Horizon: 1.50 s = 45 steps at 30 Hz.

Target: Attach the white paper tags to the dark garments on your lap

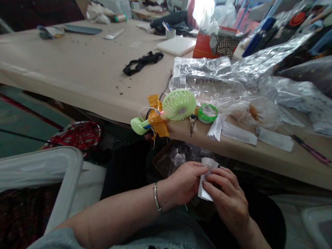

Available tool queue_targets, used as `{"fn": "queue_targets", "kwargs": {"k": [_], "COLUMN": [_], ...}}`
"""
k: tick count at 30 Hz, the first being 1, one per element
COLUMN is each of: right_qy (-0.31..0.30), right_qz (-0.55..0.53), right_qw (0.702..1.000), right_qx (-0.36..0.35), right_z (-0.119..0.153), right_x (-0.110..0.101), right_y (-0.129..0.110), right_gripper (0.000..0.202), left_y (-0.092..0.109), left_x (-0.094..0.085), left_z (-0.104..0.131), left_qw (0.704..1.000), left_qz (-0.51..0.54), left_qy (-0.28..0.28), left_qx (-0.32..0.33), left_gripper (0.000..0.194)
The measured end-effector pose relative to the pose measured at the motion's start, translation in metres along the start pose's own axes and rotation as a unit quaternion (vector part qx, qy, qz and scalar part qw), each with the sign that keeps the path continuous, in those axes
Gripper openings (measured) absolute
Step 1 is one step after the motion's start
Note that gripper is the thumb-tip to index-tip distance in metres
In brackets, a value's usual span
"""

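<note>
A small stack of white printed paper labels (206,193) is held over my lap, below the table's front edge. My left hand (185,181), with a metal bangle at the wrist, is closed on the stack, its thumb on top. From the right side my right hand (228,193) grips the same stack with curled fingers. On the table edge above lie more labels: a folded bunch (216,128), a printed strip stack (239,133) and another stack (275,139).
A green fan (179,104) is taped at the table edge (77,86), beside a green tape roll (207,113). Clear plastic bags (207,77) cover the right side. Scissors (311,149) lie far right. A white bin (75,162) stands at left.
</note>
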State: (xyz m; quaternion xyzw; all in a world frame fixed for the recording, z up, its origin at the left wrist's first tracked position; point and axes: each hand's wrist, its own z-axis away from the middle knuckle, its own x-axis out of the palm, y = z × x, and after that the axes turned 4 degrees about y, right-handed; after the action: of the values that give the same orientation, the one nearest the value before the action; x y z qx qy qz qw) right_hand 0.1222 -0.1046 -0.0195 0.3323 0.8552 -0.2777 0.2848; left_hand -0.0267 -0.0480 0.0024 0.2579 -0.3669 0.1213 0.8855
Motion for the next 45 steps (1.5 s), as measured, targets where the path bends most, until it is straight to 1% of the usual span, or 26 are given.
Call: {"fn": "queue_targets", "kwargs": {"k": [5,10,12,15,17,19,20,22,23,24,25,26,27,28,29,30,31,32,34,37,39,41,43,45], "right_qy": [-0.012,-0.009,-0.008,-0.005,-0.018,-0.028,-0.023,0.014,0.038,0.052,0.049,0.023,-0.021,-0.072,-0.117,-0.149,-0.166,-0.173,-0.184,-0.2,-0.187,-0.174,-0.171,-0.169], "right_qz": [-0.014,-0.033,-0.034,-0.029,-0.032,-0.056,-0.076,-0.127,-0.153,-0.182,-0.219,-0.269,-0.328,-0.39,-0.45,-0.502,-0.544,-0.576,-0.621,-0.655,-0.667,-0.67,-0.669,-0.663], "right_qw": [1.0,0.999,0.999,0.999,0.999,0.998,0.997,0.989,0.98,0.964,0.942,0.91,0.869,0.822,0.774,0.73,0.697,0.67,0.628,0.581,0.563,0.553,0.549,0.556], "right_qx": [-0.015,-0.012,-0.014,-0.018,-0.013,0.004,0.021,0.078,0.126,0.185,0.251,0.316,0.371,0.409,0.431,0.438,0.438,0.435,0.432,0.439,0.451,0.463,0.471,0.473], "right_z": [-0.003,-0.004,-0.003,0.0,0.001,0.004,0.006,0.01,0.012,0.013,0.013,0.013,0.012,0.011,0.01,0.008,0.007,0.005,0.004,0.004,0.005,0.006,0.005,0.003], "right_x": [0.004,0.004,0.004,0.005,0.004,0.002,0.001,-0.002,-0.003,-0.004,-0.005,-0.005,-0.005,-0.005,-0.004,-0.003,-0.002,-0.001,0.001,0.005,0.008,0.01,0.011,0.01], "right_y": [0.001,0.003,0.004,0.004,0.004,0.004,0.004,0.006,0.008,0.011,0.014,0.017,0.021,0.024,0.028,0.031,0.034,0.036,0.038,0.037,0.035,0.032,0.03,0.028], "right_gripper": [0.018,0.018,0.019,0.022,0.027,0.032,0.035,0.04,0.04,0.039,0.037,0.037,0.039,0.043,0.047,0.049,0.048,0.046,0.043,0.039,0.033,0.029,0.028,0.028], "left_y": [0.0,0.0,0.0,-0.001,-0.002,-0.002,-0.002,-0.001,-0.001,-0.001,0.0,0.0,-0.001,-0.002,-0.002,-0.003,-0.004,-0.005,-0.007,-0.009,-0.011,-0.012,-0.013,-0.013], "left_x": [-0.003,-0.004,-0.003,-0.002,-0.003,-0.005,-0.006,-0.009,-0.01,-0.011,-0.012,-0.012,-0.013,-0.013,-0.013,-0.013,-0.013,-0.013,-0.014,-0.015,-0.016,-0.016,-0.015,-0.015], "left_z": [-0.002,-0.001,0.0,0.0,-0.002,-0.003,-0.004,-0.004,-0.004,-0.004,-0.003,-0.002,-0.002,-0.001,0.0,0.0,0.001,0.002,0.004,0.005,0.006,0.005,0.005,0.004], "left_qw": [1.0,0.999,0.998,0.999,0.999,1.0,1.0,0.998,0.996,0.993,0.988,0.983,0.978,0.973,0.968,0.965,0.961,0.959,0.957,0.958,0.958,0.957,0.959,0.963], "left_qz": [0.016,0.009,0.0,-0.006,-0.002,0.001,-0.005,-0.03,-0.046,-0.061,-0.074,-0.083,-0.091,-0.097,-0.101,-0.105,-0.109,-0.114,-0.128,-0.139,-0.139,-0.141,-0.148,-0.154], "left_qy": [-0.005,-0.053,-0.062,-0.053,-0.04,-0.029,-0.03,-0.052,-0.072,-0.098,-0.124,-0.149,-0.171,-0.191,-0.207,-0.219,-0.228,-0.233,-0.234,-0.222,-0.222,-0.222,-0.208,-0.187], "left_qx": [0.002,-0.006,-0.006,-0.008,-0.01,-0.009,-0.008,-0.015,-0.025,-0.038,-0.052,-0.065,-0.075,-0.085,-0.094,-0.102,-0.109,-0.113,-0.115,-0.117,-0.12,-0.122,-0.121,-0.115], "left_gripper": [0.012,0.022,0.024,0.023,0.021,0.019,0.017,0.018,0.02,0.023,0.026,0.029,0.03,0.031,0.031,0.032,0.032,0.032,0.031,0.027,0.026,0.025,0.024,0.022]}}
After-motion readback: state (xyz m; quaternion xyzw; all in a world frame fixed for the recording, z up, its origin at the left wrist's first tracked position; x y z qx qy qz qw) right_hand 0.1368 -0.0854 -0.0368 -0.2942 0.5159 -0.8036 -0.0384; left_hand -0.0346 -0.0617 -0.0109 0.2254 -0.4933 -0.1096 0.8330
